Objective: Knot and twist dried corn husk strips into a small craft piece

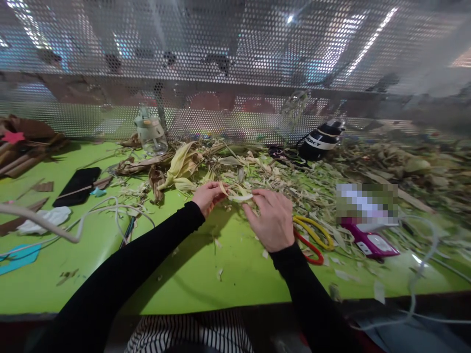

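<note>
Between my hands stretches a pale corn husk strip (241, 198), slightly curved, just above the green table. Its left end is pinched in the fingers of my left hand (209, 197). My right hand (272, 219) has its thumb and forefinger closed at the other end; the back of the hand hides the remaining fingers. Beyond my left hand lies a larger yellowish corn husk (183, 164). Scissors with yellow and red handles (319, 235) rest beside my right wrist, their blades hidden.
Husk scraps cover the back and right of the green table (206, 274). A clear bottle (152, 135) and a black bottle (322, 140) stand by the perforated metal screen (228, 54). A phone (78, 186) and white cable (110, 205) lie left, a purple device (375, 243) right.
</note>
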Action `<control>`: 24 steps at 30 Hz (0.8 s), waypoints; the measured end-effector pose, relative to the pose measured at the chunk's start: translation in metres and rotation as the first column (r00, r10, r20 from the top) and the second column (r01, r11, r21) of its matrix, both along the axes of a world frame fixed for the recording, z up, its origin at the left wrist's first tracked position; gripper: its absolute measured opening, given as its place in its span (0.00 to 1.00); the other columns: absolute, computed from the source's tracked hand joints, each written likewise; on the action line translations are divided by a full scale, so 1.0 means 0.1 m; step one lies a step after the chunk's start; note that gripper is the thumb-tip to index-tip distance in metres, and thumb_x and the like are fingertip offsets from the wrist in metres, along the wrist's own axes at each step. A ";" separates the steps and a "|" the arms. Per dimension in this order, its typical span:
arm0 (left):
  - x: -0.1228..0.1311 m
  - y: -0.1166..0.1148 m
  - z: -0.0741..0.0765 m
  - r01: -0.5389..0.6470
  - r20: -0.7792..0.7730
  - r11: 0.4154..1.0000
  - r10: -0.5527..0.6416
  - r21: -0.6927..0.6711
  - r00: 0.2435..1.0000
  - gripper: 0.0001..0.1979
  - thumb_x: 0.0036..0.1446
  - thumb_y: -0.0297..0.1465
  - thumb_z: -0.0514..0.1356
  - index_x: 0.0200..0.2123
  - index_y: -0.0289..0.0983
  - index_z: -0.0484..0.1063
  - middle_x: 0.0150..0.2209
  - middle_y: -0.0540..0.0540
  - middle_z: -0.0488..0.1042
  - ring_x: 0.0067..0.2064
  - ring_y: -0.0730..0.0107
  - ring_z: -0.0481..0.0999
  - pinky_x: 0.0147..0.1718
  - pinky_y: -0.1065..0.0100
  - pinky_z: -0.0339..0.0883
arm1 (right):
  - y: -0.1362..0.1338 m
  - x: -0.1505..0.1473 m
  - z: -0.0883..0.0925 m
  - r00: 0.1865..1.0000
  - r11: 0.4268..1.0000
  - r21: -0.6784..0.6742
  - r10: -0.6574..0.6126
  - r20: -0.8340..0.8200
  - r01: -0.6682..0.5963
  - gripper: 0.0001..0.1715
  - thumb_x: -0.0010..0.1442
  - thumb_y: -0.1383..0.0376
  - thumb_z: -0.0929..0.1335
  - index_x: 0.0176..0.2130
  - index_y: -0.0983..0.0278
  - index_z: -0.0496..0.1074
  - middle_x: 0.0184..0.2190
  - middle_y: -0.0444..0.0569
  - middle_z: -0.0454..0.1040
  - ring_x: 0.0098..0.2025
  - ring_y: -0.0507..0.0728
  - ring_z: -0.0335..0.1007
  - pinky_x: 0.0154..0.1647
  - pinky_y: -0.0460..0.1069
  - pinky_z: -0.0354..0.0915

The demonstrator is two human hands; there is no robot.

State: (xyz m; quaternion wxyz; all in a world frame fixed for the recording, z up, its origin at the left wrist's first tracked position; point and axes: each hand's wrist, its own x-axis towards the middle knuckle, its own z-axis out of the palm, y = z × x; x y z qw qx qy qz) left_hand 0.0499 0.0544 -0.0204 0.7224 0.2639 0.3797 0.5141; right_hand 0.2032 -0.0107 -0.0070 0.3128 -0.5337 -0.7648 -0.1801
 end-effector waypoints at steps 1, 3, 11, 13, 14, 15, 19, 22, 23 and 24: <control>0.00 0.02 -0.01 -0.014 0.013 1.000 0.014 -0.012 1.000 0.06 0.46 0.16 0.60 0.24 0.31 0.70 0.23 0.49 0.74 0.24 0.80 0.72 0.34 0.75 0.70 | -0.03 -0.02 0.01 1.000 0.999 0.033 -0.014 -0.001 0.014 0.04 0.57 0.65 0.66 0.30 0.62 0.69 0.39 0.53 0.74 0.41 0.63 0.67 0.42 0.59 0.59; -0.01 0.04 -0.02 -0.019 0.026 0.999 0.020 -0.028 0.999 0.07 0.46 0.16 0.59 0.23 0.31 0.69 0.22 0.50 0.73 0.24 0.81 0.72 0.34 0.75 0.70 | -0.06 -0.04 0.02 1.000 0.997 0.079 -0.006 0.001 0.006 0.06 0.59 0.64 0.65 0.30 0.62 0.69 0.36 0.52 0.75 0.38 0.61 0.68 0.41 0.57 0.58; 0.01 0.00 0.03 0.040 0.065 0.999 -0.040 0.001 0.997 0.07 0.47 0.15 0.60 0.26 0.31 0.68 0.22 0.50 0.73 0.24 0.80 0.74 0.31 0.76 0.70 | 0.05 0.07 0.01 0.988 0.988 -0.149 0.019 -0.152 -0.042 0.18 0.60 0.54 0.63 0.40 0.65 0.69 0.36 0.55 0.73 0.38 0.61 0.68 0.38 0.55 0.63; 0.02 -0.03 0.03 0.087 0.055 0.996 -0.088 0.019 0.995 0.07 0.46 0.15 0.60 0.26 0.31 0.68 0.22 0.50 0.73 0.24 0.80 0.74 0.31 0.76 0.70 | 0.06 0.08 0.02 0.988 0.975 -0.205 0.055 -0.144 -0.084 0.17 0.60 0.54 0.63 0.37 0.64 0.70 0.35 0.53 0.74 0.37 0.61 0.68 0.38 0.55 0.63; 0.03 -0.04 0.03 0.112 0.043 0.993 -0.113 0.026 0.993 0.08 0.45 0.15 0.61 0.26 0.31 0.68 0.22 0.51 0.73 0.24 0.80 0.74 0.31 0.76 0.70 | 0.06 0.07 0.03 0.982 0.958 -0.254 0.090 -0.164 -0.131 0.16 0.61 0.55 0.62 0.35 0.64 0.70 0.32 0.51 0.74 0.35 0.59 0.69 0.36 0.53 0.63; 0.04 -0.05 0.02 0.139 0.028 0.990 -0.140 0.034 0.990 0.08 0.45 0.16 0.62 0.26 0.32 0.67 0.22 0.51 0.73 0.24 0.80 0.74 0.31 0.76 0.70 | 0.05 0.06 0.05 0.972 0.936 -0.299 0.129 -0.194 -0.184 0.15 0.62 0.56 0.61 0.33 0.63 0.70 0.30 0.49 0.74 0.32 0.57 0.69 0.34 0.51 0.63; 0.04 -0.07 -0.02 0.253 -0.043 0.965 -0.250 0.070 0.967 0.11 0.41 0.18 0.66 0.24 0.32 0.66 0.21 0.51 0.73 0.24 0.79 0.74 0.32 0.73 0.70 | 0.05 0.00 0.09 0.942 0.925 -0.275 0.182 -0.280 -0.261 0.14 0.63 0.58 0.61 0.32 0.63 0.70 0.29 0.48 0.74 0.30 0.54 0.68 0.31 0.48 0.62; 0.02 -0.08 -0.03 0.363 -0.061 0.925 -0.358 0.110 0.932 0.13 0.38 0.22 0.69 0.26 0.31 0.68 0.23 0.49 0.75 0.27 0.76 0.75 0.35 0.70 0.70 | 0.11 0.02 0.10 0.948 0.953 -0.222 0.141 -0.286 -0.208 0.13 0.62 0.57 0.62 0.32 0.62 0.70 0.30 0.49 0.74 0.31 0.55 0.68 0.31 0.49 0.62; 0.01 -0.08 -0.03 0.402 -0.062 0.907 -0.397 0.125 0.916 0.14 0.37 0.23 0.70 0.27 0.31 0.69 0.24 0.48 0.75 0.28 0.75 0.76 0.36 0.69 0.70 | 0.14 0.04 0.09 0.944 0.948 -0.234 0.142 -0.298 -0.216 0.14 0.61 0.57 0.62 0.32 0.62 0.70 0.29 0.49 0.73 0.30 0.55 0.68 0.31 0.49 0.62; 0.00 -0.08 -0.02 0.440 -0.063 0.888 -0.435 0.137 0.898 0.15 0.35 0.25 0.71 0.27 0.31 0.69 0.25 0.48 0.75 0.29 0.75 0.76 0.37 0.68 0.70 | 0.17 0.06 0.09 0.937 0.939 -0.248 0.154 -0.314 -0.237 0.14 0.61 0.57 0.63 0.31 0.62 0.70 0.29 0.48 0.73 0.30 0.55 0.68 0.32 0.49 0.62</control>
